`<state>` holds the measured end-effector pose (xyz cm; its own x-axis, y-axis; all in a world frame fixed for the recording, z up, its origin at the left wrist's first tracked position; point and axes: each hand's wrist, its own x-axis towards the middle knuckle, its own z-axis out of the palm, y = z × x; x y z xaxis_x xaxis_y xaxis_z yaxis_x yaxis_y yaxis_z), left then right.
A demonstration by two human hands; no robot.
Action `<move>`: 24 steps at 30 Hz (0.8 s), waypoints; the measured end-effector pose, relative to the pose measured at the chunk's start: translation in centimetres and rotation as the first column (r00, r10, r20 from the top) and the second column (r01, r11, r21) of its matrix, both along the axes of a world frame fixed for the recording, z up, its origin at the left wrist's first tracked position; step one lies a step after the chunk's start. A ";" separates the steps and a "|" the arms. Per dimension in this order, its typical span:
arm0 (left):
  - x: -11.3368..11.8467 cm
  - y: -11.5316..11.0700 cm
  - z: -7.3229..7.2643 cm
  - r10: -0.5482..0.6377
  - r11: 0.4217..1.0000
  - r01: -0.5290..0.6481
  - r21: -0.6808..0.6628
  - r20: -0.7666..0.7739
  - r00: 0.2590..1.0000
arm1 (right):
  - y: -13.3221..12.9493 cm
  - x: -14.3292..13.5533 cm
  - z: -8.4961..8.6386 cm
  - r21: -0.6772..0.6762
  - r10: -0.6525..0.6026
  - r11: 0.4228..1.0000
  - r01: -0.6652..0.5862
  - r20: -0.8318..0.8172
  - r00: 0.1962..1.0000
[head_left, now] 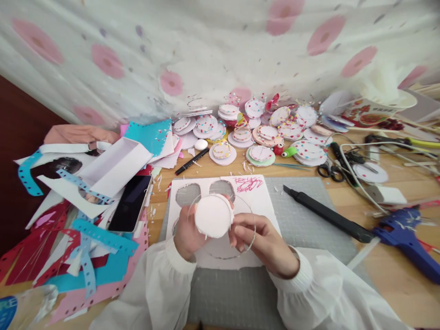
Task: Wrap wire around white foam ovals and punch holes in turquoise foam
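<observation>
White disc [213, 215] in left hand [187, 233], fingers clasping it; right hand [263, 238] angled inward, fingers bent, pinch unclear.

Left forearm [154, 288]: enters from the bottom edge, inclined up and to the right; sleeved in white to the wrist. Right forearm [326, 288]: enters from the lower right, inclined up and to the left; sleeved likewise. Left hand [187, 234]: raised, fingers bent in a grip, most fingertips hidden. Right hand [259, 240]: fingers bent and directed leftward, tips drawn close together. The hands face each other, near but apart. Both elbows: out of view.
</observation>
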<state>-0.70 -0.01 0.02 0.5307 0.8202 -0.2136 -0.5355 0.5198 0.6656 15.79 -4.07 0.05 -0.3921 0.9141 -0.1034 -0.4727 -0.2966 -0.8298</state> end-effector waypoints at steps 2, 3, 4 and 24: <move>0.3 0.0 0.4 -0.003 1.000 0.003 -0.005 0.031 1.000 | 0.1 0.0 0.2 -0.016 0.021 1.000 -0.021 0.012 1.000; 0.5 0.0 0.6 -0.010 1.000 0.011 -0.019 0.046 0.999 | 0.1 0.0 0.3 -0.024 0.025 0.999 -0.024 0.019 1.000; 0.6 0.0 0.8 -0.020 0.999 0.022 -0.038 0.059 0.998 | 0.1 0.0 0.3 -0.031 0.025 0.999 -0.024 0.023 0.999; 0.6 0.2 0.7 -0.092 0.993 0.101 -0.069 0.120 0.989 | 0.2 0.0 0.2 -0.046 0.004 0.999 -0.002 0.044 0.999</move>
<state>-0.09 0.24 0.72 0.6311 0.7483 -0.2041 -0.5521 0.6182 0.5594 15.77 -3.85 0.30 -0.3894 0.9066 -0.1626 -0.4349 -0.3366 -0.8352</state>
